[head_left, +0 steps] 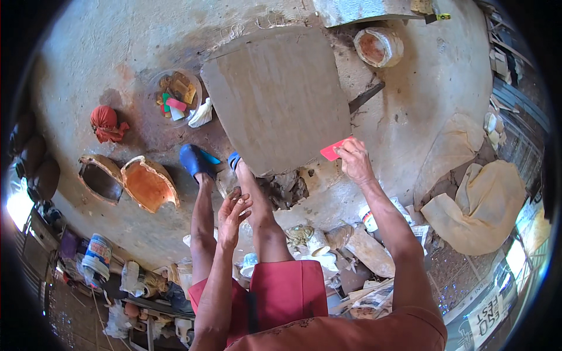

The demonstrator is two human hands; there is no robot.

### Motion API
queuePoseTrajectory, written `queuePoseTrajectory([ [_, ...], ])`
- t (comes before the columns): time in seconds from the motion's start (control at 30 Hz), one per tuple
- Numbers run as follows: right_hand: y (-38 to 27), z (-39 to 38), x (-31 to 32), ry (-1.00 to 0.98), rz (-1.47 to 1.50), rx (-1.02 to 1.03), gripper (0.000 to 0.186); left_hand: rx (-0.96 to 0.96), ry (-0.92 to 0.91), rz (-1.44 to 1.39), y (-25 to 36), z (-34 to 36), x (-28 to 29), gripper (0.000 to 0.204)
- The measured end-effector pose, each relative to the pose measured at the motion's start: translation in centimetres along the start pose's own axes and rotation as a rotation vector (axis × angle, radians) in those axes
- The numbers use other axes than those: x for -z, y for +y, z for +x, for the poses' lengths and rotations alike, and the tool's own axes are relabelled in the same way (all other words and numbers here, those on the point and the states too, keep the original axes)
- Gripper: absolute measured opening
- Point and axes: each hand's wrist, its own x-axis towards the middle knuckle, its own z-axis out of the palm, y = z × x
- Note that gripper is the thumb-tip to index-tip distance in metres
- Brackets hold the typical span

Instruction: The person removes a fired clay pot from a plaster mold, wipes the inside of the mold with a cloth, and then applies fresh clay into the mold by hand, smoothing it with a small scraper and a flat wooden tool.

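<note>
My right hand [356, 161] pinches a flat pinkish-red plastic scraper [332, 150] at the lower right edge of a large, smooth slab of grey-brown clay [281, 99]. Whether the scraper touches the clay or hovers just over it, I cannot tell. My left hand [232, 215] is raised in front of my right leg, its fingers loosely bent and apart, holding nothing. Below the slab's near edge lies a heap of dark, lumpy clay [287, 191].
Left of the slab, a round basin [198, 88] holds several coloured scrapers, beside a white cloth [201, 114]. A red cloth bundle [105, 124] and two broken-edged moulds [150, 183] lie farther left. A round pot-like mould [379, 47] stands far right; beige cloth [483, 205] covers clay nearer.
</note>
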Motion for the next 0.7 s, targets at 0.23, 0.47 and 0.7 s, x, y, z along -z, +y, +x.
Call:
queuePoseTrajectory([
  [0.23, -1.6, 0.6, -2.1, 0.425, 0.096, -0.593, 0.024, 0.016, -0.024, 0.104, 3.8, -0.8, 5.4, 0.064],
  [0.47, -17.3, 1.9, -11.6, 0.500, 0.056, -0.745, 0.018, 0.001, -0.035, 0.046, 4.8, -0.2, 12.8, 0.057],
  [0.7, -31.2, 6.1, -16.3, 0.477, 0.222, -0.597, 0.004, -0.054, -0.068, 0.107, 9.5, -1.0, 14.7, 0.055],
])
